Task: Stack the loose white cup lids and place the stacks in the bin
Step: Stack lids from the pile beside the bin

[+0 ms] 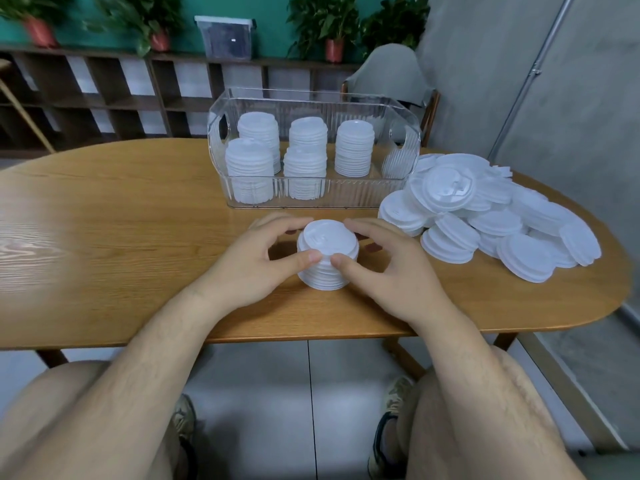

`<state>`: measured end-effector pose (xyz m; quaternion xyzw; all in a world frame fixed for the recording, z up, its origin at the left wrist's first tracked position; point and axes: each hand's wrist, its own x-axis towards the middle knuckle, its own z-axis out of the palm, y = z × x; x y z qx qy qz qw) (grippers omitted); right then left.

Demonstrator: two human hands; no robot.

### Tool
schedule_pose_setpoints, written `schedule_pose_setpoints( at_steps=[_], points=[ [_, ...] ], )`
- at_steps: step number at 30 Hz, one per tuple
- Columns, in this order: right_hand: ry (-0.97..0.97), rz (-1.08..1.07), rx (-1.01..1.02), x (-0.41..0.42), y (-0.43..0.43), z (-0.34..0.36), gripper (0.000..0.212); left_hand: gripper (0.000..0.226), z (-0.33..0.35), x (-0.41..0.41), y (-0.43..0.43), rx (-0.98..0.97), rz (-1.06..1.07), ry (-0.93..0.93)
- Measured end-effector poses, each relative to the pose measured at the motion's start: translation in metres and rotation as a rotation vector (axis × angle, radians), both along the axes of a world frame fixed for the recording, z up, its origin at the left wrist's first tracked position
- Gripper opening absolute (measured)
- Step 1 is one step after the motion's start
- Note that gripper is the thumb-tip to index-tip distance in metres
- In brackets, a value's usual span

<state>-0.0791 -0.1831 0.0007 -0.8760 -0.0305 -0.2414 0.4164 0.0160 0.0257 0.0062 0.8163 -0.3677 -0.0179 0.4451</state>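
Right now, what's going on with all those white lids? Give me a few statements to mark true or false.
1. Both the left hand and the right hand grip one stack of lids standing on the table. True.
2. The clear bin is empty. False: five lid stacks stand inside it.
3. A loose pile of lids lies on the table to the right of the bin. True.
4. The gripped stack already sits inside the bin. False: it stands on the table in front of the bin.
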Motion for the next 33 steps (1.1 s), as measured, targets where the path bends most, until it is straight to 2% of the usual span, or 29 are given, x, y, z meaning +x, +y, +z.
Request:
schedule_pose_setpoints(
  at_steps=[15,19,23,28,33],
  points=[
    [0.105,0.032,-0.035,-0.001,-0.004,-0.003,0.051,0.059,-0.002,-0.003,-0.001,0.071,-0.026,0.034],
    [0.100,0.024,-0.023,-0.001,-0.004,-0.001,0.055,0.068,0.000,-0.005,-0.002,0.069,0.001,0.015],
    [0.022,-0.052,-0.005,-0.001,-0.006,0.004,0.050,0.066,0.014,-0.006,-0.015,0.029,0.026,-0.070],
    [-0.059,-0.153,0.000,-0.001,-0.017,0.008,0.046,0.051,0.031,-0.006,-0.050,0.100,-0.018,-0.178],
    [-0.147,-0.319,0.044,-0.004,-0.034,0.011,0.040,0.046,0.042,-0.004,-0.094,0.142,-0.102,-0.274]
  ],
)
